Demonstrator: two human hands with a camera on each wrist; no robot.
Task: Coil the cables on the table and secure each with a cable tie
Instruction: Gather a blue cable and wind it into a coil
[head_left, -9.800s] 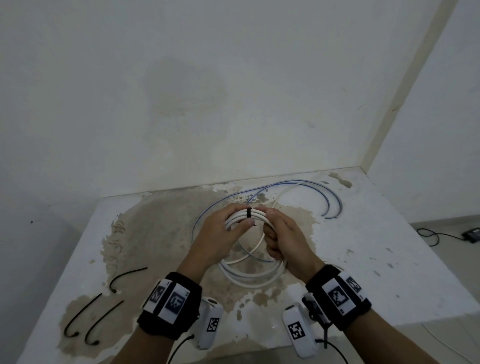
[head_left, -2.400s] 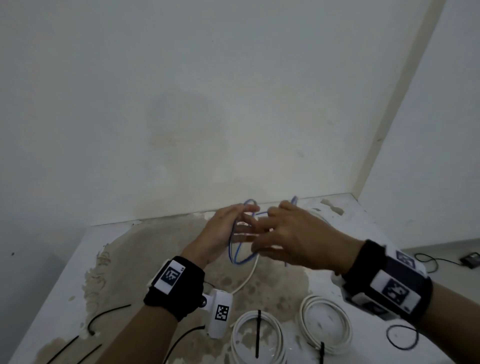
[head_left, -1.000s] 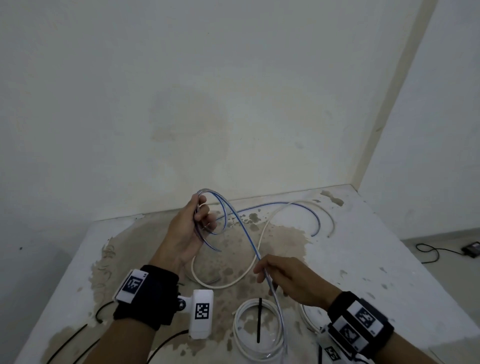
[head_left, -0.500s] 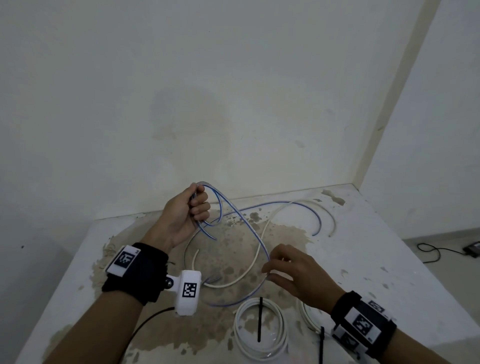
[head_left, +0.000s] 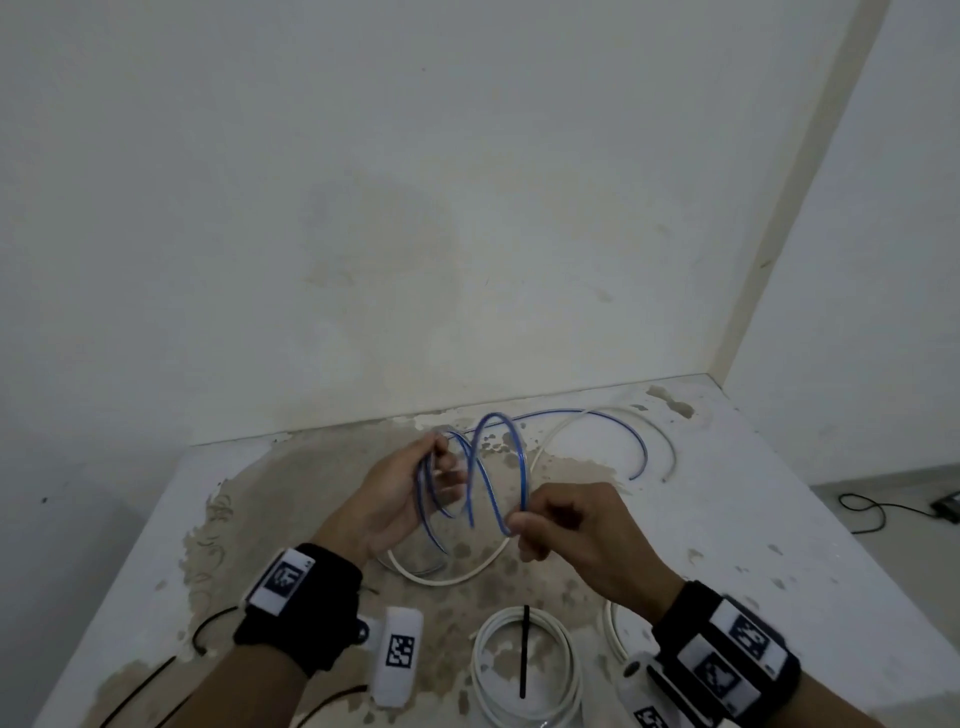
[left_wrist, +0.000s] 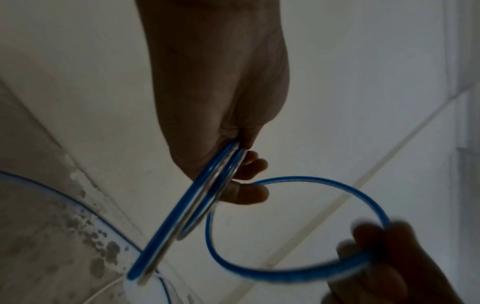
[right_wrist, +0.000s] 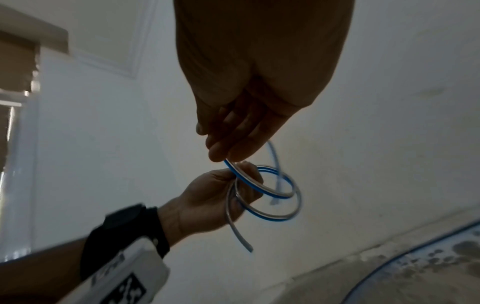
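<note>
- blue cable (head_left: 470, 486) raised above the table (head_left: 779, 519), wound into small loops between both hands; far tail trailing back onto the table surface beyond the hands, toward the back wall.
- left hand (head_left: 395, 499) clenched around the gathered loops, thumb and fingers curled over them.
- right hand (head_left: 576, 530) pinching the newest loop, just beside the left hand; knuckles hiding the pinch itself in the head view.
- seen only in the left wrist view: strands (left_wrist: 182, 216) pressed side by side under the left fingers (left_wrist: 249, 191), and the new loop arcing over to the blurred right hand (left_wrist: 376, 257).
- seen only in the right wrist view: right fingertips (right_wrist: 223, 152) closed on the cable (right_wrist: 259, 189), and a loose cut end hanging below the left hand (right_wrist: 207, 201).
- hard to count the loops; motion blur in both wrist views.
- loose white cable (head_left: 550, 447) on the table under and behind the hands, partly hidden by them.
- white coil (head_left: 524, 670) with a black cable tie (head_left: 524, 652) across it, on the table nearer than the hands; lower edge cut off by the frame.
- second white coil (head_left: 615, 636) right of the first, mostly hidden behind the right wrist.
- spare black ties (head_left: 208, 629) on the table left of the left wrist, partly cut off and partly covered.
</note>
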